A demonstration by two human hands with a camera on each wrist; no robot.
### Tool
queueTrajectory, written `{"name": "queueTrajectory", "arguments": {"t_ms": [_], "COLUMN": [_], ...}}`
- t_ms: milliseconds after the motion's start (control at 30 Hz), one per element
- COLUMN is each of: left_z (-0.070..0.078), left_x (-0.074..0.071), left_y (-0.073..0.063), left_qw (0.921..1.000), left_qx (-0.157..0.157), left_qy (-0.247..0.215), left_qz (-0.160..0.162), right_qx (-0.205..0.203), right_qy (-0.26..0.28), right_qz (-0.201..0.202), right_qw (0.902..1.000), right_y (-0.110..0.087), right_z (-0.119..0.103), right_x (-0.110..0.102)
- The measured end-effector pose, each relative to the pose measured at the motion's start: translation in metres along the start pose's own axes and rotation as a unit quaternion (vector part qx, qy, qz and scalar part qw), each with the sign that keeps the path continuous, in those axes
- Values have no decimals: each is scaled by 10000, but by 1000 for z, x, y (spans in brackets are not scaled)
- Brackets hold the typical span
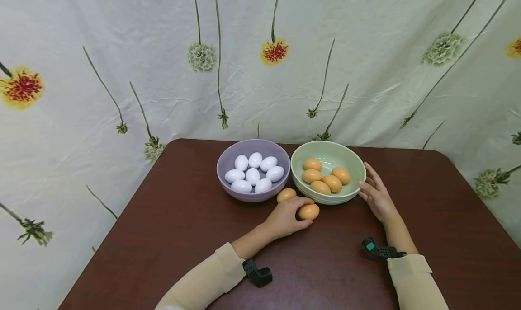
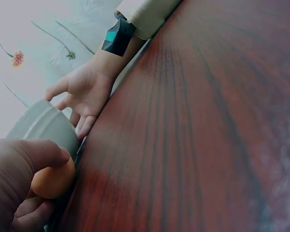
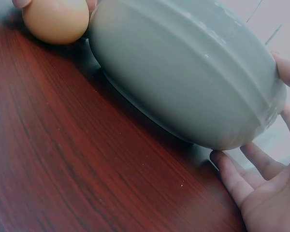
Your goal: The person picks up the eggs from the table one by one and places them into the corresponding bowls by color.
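Observation:
My left hand [image 1: 288,216] pinches a brown egg [image 1: 309,212] between thumb and fingers, low over the table just in front of the green bowl [image 1: 325,200]. In the left wrist view the thumb lies over that egg [image 2: 54,181]. Another brown egg [image 1: 286,195] lies behind the left hand, between the two bowls, partly covered by it. Several brown eggs [image 1: 332,183] sit inside the green bowl. My right hand [image 1: 378,197] rests against that bowl's right side, fingers spread along the wall, as the right wrist view also shows on the bowl [image 3: 183,82].
A purple bowl [image 1: 223,183] holding several white eggs [image 1: 253,176] stands left of the green bowl, their rims close together. Both stand on a dark red-brown wooden table [image 1: 183,228], near its back edge. Behind hangs a pale flowered cloth [image 1: 163,43].

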State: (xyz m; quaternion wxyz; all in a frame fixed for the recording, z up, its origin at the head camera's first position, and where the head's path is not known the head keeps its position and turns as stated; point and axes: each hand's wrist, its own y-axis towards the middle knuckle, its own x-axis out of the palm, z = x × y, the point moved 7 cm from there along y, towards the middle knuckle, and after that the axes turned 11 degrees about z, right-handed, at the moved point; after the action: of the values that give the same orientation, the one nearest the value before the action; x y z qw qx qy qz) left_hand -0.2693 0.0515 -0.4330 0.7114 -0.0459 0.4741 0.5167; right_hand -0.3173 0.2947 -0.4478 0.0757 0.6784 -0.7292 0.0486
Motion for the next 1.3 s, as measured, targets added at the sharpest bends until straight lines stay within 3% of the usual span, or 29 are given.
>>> {"name": "queueTrajectory", "arguments": {"t_ms": [367, 800, 1300], "left_z": [-2, -4, 14], "left_x": [5, 5, -15], "left_y": [-2, -2, 10], "left_qw": [9994, 9988, 9981], "left_qx": [-175, -224, 138], "left_qy": [-183, -369, -446], "left_qz": [-232, -244, -398], "right_qx": [-62, -89, -71], "right_qy": [16, 12, -56], "right_qz": [-60, -55, -40], "right_qw": [10000, 9999, 10000], "right_y": [0, 0, 1], "right_z": [2, 2, 2], "right_x": [-1, -1, -1]}}
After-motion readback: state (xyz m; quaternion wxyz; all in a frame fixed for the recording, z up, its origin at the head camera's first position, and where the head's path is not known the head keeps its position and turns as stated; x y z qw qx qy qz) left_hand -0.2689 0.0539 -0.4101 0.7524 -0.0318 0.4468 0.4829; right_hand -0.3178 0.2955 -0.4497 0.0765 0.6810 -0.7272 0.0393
